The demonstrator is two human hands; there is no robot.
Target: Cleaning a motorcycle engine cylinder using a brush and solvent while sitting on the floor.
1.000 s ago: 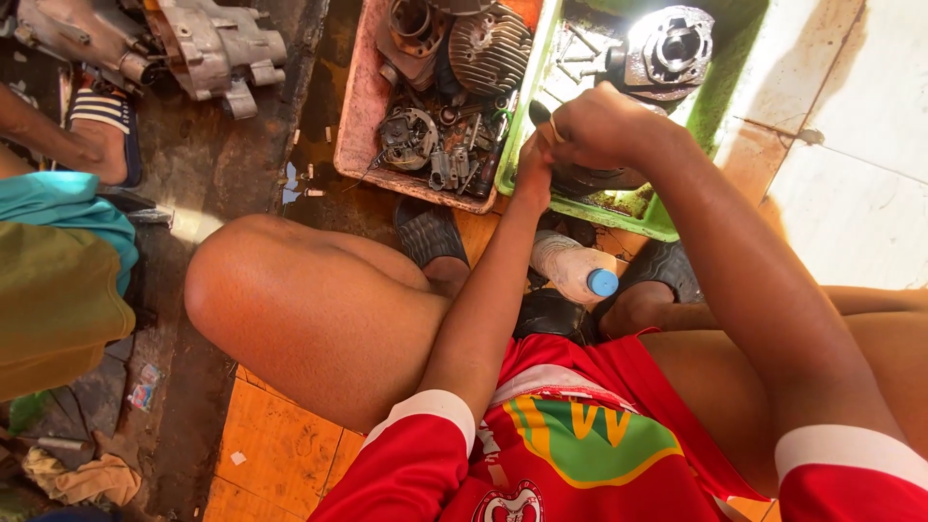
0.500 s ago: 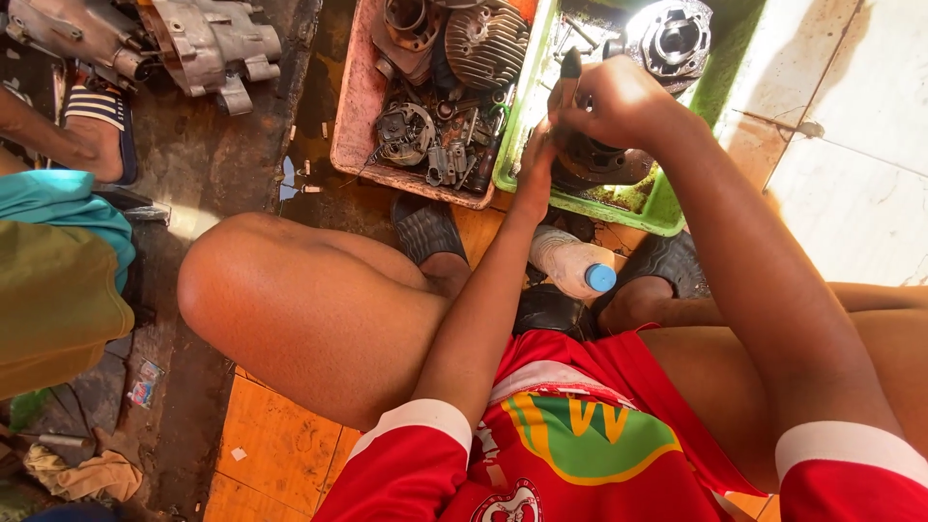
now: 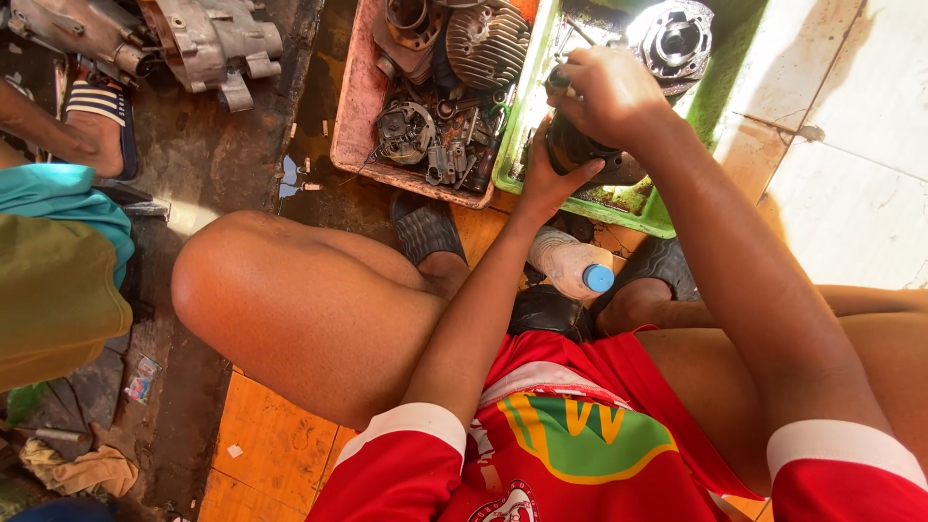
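While the person sits low with both bare knees raised, the largest thing in the picture is the left knee (image 3: 290, 300) in the middle left, and below it the red shirt (image 3: 561, 454) with white sleeve edges fills the bottom of the frame. In the upper left lies a grey metal engine casing (image 3: 208, 39) on the dark, oily floor (image 3: 213, 164). In the upper middle stands a pink tray (image 3: 353, 116) full of dirty engine parts, among them a finned cylinder (image 3: 488, 43). Just beside it, to the right, is a green tray (image 3: 657, 217); in its upper part rests a round silver cylinder part (image 3: 677, 39).

Both hands work over the green tray, in the upper middle of the frame. The left hand (image 3: 546, 179) supports from below a dark round engine part (image 3: 580, 150), its palm and fingers closed against it. The right hand (image 3: 609, 92) is on top of the same part, its grip curled tight around something small and dark; I cannot tell what this is. The dark part is thus held between the two hands, just above the tray's near edge.

Lower, between the legs, a clear plastic bottle (image 3: 570, 266) with a blue cap lies near a black sandal (image 3: 425, 227). At the left edge another person's sleeve (image 3: 58, 280) is seen
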